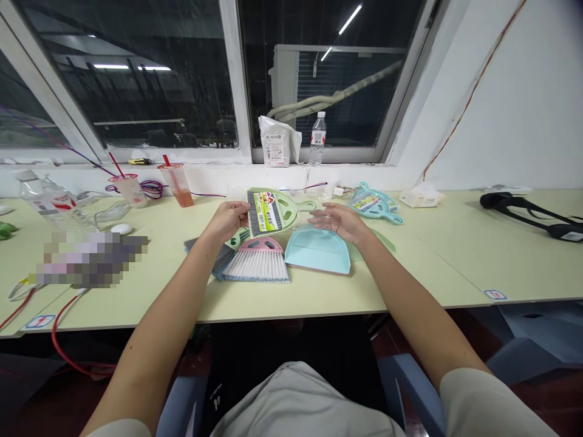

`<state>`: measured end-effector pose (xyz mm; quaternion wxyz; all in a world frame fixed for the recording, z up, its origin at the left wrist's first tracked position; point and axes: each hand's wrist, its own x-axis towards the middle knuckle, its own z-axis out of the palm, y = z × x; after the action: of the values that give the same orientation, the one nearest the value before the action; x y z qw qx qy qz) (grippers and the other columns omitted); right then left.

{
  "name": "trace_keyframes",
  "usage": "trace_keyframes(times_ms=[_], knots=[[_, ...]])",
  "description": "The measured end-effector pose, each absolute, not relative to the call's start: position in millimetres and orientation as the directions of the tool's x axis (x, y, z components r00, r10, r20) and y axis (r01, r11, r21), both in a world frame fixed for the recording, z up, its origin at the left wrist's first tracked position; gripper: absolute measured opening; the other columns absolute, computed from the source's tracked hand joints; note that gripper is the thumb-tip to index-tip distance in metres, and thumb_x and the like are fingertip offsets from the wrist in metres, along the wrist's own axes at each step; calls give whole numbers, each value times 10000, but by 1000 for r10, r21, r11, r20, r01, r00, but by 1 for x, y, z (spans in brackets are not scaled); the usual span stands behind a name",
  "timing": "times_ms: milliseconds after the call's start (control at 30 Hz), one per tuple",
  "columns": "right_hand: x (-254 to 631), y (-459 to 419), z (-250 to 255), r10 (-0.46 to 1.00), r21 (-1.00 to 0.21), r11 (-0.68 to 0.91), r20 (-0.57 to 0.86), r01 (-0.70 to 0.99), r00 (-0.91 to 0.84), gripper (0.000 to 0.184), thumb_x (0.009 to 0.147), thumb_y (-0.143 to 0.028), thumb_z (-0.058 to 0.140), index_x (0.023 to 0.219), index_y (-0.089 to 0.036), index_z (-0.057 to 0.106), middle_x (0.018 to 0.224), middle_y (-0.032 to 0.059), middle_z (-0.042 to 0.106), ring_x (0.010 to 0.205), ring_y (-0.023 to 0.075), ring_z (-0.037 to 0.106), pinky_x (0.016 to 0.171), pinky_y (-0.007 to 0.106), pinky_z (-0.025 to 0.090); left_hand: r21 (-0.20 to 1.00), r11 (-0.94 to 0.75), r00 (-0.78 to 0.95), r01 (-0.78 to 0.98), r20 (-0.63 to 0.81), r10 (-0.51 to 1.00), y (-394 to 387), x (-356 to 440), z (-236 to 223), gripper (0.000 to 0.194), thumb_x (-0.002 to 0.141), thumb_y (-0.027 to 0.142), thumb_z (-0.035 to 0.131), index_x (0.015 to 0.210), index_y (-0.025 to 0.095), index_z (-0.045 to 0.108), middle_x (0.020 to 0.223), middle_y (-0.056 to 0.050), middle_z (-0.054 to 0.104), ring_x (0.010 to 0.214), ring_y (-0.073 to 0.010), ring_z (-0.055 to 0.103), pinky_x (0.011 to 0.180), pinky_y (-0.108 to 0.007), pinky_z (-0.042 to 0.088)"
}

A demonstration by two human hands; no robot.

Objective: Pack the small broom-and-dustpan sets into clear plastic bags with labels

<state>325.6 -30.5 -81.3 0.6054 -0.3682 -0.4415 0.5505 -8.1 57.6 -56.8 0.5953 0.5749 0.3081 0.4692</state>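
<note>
My left hand rests against the bristle edge of a green hand brush, which still carries a printed card label and has grey bristles. My right hand sits just to the right of that brush, fingers apart, over a piece of clear plastic wrap. Below my hands lie a pink-backed brush with white bristles and a green brush with grey bristles. A light blue dustpan lies under my right hand. A teal dustpan and brush set lies further right.
The pale green desk runs along a window. Two drink cups with straws, a water bottle, a tissue box, a black strap and red and purple cables stand on it. A blurred patch covers part of the left side.
</note>
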Motion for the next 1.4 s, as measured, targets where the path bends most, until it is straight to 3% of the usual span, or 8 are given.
trace_keyframes(times_ms=[300,533,667,800,900,1067,1200,1400], knots=[[318,-36,-75,986,-903,103,147,-416,-77,408,807,-88,694,1172,-210,558,863,51,766,962,330,778,842,485,638,974,-22,416,-227,117,902,42,5,-54,92,855,151,702,792,83,695,735,-116,702,597,-158,661,537,-250,549],[303,-37,-79,989,-899,60,113,-434,-96,151,795,-96,678,865,-199,594,912,90,793,873,284,783,826,442,645,954,74,402,-292,52,914,35,16,-59,59,881,117,670,866,78,712,873,-142,738,710,-158,690,620,-246,568],[300,-33,-85,990,-896,78,121,-436,-73,111,789,-102,686,857,-182,651,828,62,777,748,240,765,759,398,650,954,66,409,-292,62,911,36,20,-67,88,899,150,676,900,84,734,923,-130,741,715,-130,657,658,-233,550],[299,-32,-87,993,-904,67,100,-422,-59,34,820,-136,674,838,-162,686,774,64,763,704,210,745,718,339,639,954,96,461,-284,48,886,31,23,-67,144,915,192,681,972,77,746,1001,-164,752,815,-177,696,778,-301,575],[299,-34,-84,993,-908,47,87,-415,-77,75,822,-137,660,882,-144,704,830,85,775,745,223,748,746,354,640,942,126,472,-312,38,881,26,26,-64,138,924,156,656,983,65,740,995,-179,756,851,-205,718,837,-353,591],[306,-36,-76,994,-889,-54,-3,-455,-112,125,880,-258,628,964,-175,670,901,102,775,820,259,753,781,422,635,932,102,390,-349,45,920,25,27,-61,97,915,124,661,930,61,733,980,-167,759,842,-184,721,798,-310,604],[314,-33,-74,998,-891,-48,-59,-452,10,152,916,-351,635,922,-201,611,867,95,750,722,224,726,600,333,603,936,76,373,-345,62,926,30,25,-64,87,868,148,739,847,64,729,834,-119,743,694,-130,672,661,-235,568],[322,-31,-75,987,-951,92,47,-296,155,83,807,-98,695,887,-118,688,669,29,623,499,115,565,394,215,434,927,18,310,-375,107,945,35,21,-65,203,753,201,859,737,105,681,706,-55,680,622,-103,631,595,-210,524]])
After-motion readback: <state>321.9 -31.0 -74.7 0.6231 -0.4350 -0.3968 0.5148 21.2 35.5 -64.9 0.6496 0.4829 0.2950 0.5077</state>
